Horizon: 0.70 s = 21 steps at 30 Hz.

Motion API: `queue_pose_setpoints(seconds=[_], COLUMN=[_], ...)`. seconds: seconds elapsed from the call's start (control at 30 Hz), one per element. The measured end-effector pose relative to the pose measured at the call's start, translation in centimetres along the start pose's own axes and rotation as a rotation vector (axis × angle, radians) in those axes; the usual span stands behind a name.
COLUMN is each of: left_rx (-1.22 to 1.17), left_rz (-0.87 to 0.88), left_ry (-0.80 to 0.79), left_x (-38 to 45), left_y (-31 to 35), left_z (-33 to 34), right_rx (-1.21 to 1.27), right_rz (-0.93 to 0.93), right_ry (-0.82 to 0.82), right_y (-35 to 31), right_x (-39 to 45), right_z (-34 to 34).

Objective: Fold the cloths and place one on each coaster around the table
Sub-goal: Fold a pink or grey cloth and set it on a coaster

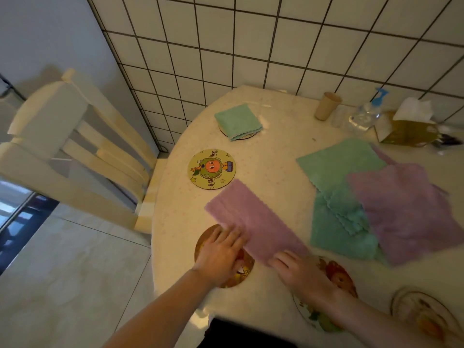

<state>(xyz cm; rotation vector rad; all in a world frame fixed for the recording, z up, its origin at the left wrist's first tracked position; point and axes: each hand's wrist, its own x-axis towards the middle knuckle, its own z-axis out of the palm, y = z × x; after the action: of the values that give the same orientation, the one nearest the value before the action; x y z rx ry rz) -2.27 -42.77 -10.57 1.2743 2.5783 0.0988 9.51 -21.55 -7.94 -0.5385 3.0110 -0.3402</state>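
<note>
Head view: left hand [221,257] flat, fingers spread, pressing the near-left corner of the purple cloth [253,222]. Right hand [301,271] flat on its near-right corner; neither hand clenched. Cloth half-folded on the table [276,156]. Beyond the hands: bare coaster [211,169], then folded green cloth [238,121] on another. Unfolded pile [371,197] right of the hands.

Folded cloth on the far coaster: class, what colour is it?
Mint green folded cloth, seen best in the head view.

On the tabletop [276,156], a folded cloth [238,121] sits on the far coaster [247,135]; a bare coaster [211,169] lies nearer, unfolded cloths [376,197] to the right.
</note>
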Motion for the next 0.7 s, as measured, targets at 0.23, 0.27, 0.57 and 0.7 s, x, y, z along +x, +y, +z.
queue_pose_setpoints(seconds=[0.23,0.27,0.57,0.7], left_rx=[0.035,0.039,-0.025,-0.278], left_rz=[0.185,0.188,-0.007,-0.086], left_ry=[0.042,0.041,-0.126,-0.116], left_x=[-2.7,-3.1,-5.2,-5.1], left_y=[3.3,3.2,3.8,4.4], left_z=[1.5,1.9,2.3,2.1], right_rx=[0.111,0.101,-0.041,0.005], right_rz=[-0.076,-0.124,-0.097,-0.123], right_ry=[-0.056,-0.075,-0.43,-0.407], right_y=[-4.6,-4.4,2.8,3.7], right_x=[-1.3,-1.1,-0.4,-1.2], right_z=[-0.4,-0.6,-1.1,-0.1])
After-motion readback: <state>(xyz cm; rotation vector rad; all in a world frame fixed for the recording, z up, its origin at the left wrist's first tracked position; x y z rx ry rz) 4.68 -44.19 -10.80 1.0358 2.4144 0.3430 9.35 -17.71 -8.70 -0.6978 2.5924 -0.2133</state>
